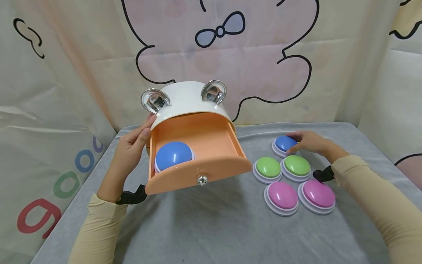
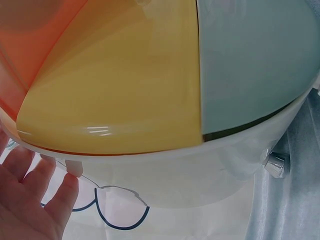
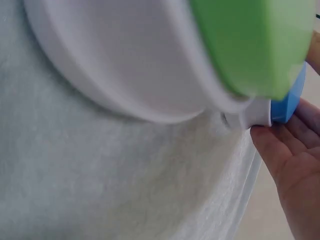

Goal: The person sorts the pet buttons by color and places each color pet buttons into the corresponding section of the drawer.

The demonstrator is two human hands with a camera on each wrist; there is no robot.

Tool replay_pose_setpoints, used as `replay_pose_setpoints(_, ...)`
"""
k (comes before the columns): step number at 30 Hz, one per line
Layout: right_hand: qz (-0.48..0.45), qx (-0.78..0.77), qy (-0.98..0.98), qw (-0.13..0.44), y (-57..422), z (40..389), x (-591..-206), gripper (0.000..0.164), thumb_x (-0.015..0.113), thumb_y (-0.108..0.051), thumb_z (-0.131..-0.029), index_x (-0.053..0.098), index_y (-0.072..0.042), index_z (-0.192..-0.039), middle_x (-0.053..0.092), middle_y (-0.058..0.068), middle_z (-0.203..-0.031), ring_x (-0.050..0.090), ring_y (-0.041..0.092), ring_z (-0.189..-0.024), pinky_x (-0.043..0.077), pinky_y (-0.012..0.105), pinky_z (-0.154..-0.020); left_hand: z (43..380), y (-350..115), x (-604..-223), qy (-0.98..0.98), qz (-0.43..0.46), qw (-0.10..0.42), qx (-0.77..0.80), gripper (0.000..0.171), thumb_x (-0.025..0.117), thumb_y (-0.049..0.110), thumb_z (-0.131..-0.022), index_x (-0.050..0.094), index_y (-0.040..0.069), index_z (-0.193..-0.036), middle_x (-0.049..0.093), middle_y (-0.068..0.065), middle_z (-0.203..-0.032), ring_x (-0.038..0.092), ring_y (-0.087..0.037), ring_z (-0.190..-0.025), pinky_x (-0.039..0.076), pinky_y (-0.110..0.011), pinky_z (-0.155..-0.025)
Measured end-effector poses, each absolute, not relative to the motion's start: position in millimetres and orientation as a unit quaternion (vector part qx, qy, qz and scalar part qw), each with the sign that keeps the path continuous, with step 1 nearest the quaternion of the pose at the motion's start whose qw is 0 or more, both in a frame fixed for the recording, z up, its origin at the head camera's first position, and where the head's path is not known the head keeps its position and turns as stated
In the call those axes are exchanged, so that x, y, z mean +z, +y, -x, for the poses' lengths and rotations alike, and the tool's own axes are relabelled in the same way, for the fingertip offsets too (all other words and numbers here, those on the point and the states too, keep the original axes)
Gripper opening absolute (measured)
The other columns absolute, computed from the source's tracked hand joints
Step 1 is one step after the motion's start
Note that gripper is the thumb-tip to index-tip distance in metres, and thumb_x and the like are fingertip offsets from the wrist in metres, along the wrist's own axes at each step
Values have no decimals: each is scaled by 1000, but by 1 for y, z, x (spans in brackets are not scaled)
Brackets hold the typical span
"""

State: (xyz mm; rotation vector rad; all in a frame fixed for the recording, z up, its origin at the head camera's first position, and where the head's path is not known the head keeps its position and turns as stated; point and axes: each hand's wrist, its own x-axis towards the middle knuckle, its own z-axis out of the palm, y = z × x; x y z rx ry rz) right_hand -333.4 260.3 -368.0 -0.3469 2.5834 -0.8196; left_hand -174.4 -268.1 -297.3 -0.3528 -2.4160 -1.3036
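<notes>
My left hand (image 1: 126, 152) grips the left side of a white rounded drawer box (image 1: 188, 94) with two silver ear-like loops. Its orange drawer (image 1: 194, 176) is pulled out towards me, with a silver knob on the front. Inside the drawer, at its left, sits a blue dome button (image 1: 173, 154) with a white base. Yellow (image 2: 120, 90) and teal (image 2: 250, 60) panels of the box show in the left wrist view. Over on the right, my right hand (image 1: 310, 142) pinches a second blue dome button (image 1: 285, 143) between thumb and fingers at the back of the group.
Two green buttons (image 1: 268, 167) stand in front of the held blue one, and two pink buttons (image 1: 282, 195) stand nearer me. Grey cloth (image 1: 211, 227) covers the table. Printed curtains (image 1: 257, 66) hang behind and along both sides.
</notes>
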Motion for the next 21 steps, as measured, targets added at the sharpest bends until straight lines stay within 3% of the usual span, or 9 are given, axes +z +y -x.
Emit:
replay_pose_setpoints(10, 124, -303, 929, 171, 251, 330, -355, 90, 77, -39, -85, 33, 3, -152, 33, 32, -155, 34, 48, -140, 28, 66, -116, 177, -268, -297, -860, 125, 183, -460, 40, 46, 30, -106, 48, 32, -146, 43, 8, -156, 33, -8, -149, 38, -26, -115)
replay_pose_setpoints(14, 126, -376, 905, 153, 243, 327, -338, 86, 75, -29, -88, 29, 1, -154, 30, 30, -157, 32, 46, -143, 29, 63, -117, 177, -268, -296, -857, 128, 183, -465, 40, 45, 29, -106, 49, 31, -146, 43, 8, -155, 33, -8, -149, 38, -22, -114)
replay_pose_setpoints(21, 116, -459, 873, 116, 210, 307, -297, 80, 76, -21, -87, 35, -9, -154, 34, 16, -160, 33, 35, -146, 33, 53, -119, 176, -268, -297, -852, 127, 187, -472, 40, 45, 28, -106, 50, 28, -146, 44, 6, -155, 33, -9, -149, 37, -16, -113)
